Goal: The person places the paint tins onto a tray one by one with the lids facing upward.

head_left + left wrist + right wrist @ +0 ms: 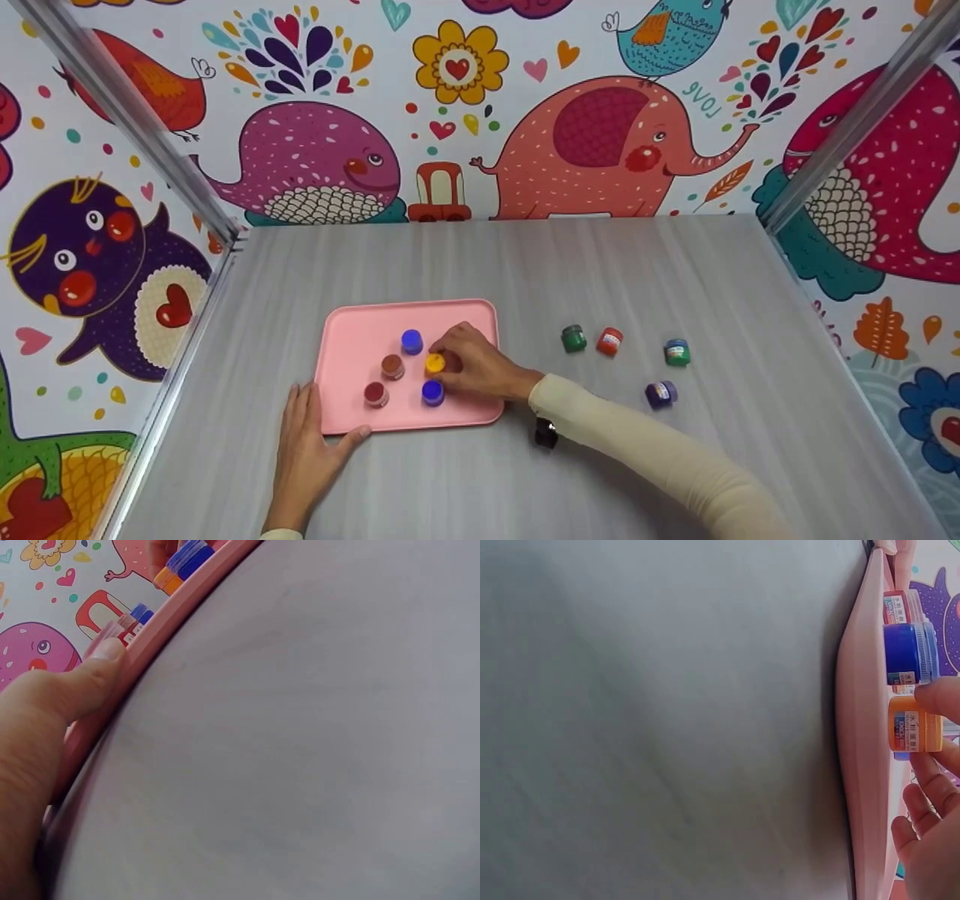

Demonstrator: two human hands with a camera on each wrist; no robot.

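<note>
The right hand [480, 365] pinches a small, round, yellow-orange plastic jar [435, 364] on the flat pink tray [352, 330]. The left hand [309, 450] has straight fingers touching the tray's left side, thumb spread wide onto the near rim.

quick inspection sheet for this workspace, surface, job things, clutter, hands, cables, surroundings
Surface: grey table, pink tray on it
Job's things: on the tray, yellow jar, brown jar, dark red jar, far blue jar, near blue jar; right of it, left green jar, right green jar, orange-red jar, purple jar
Clutter: nothing seen
Grippers: left hand touches the tray's near left corner; right hand pinches the yellow jar
Cables: nothing seen
Surroundings: cartoon-print walls, metal posts
</note>
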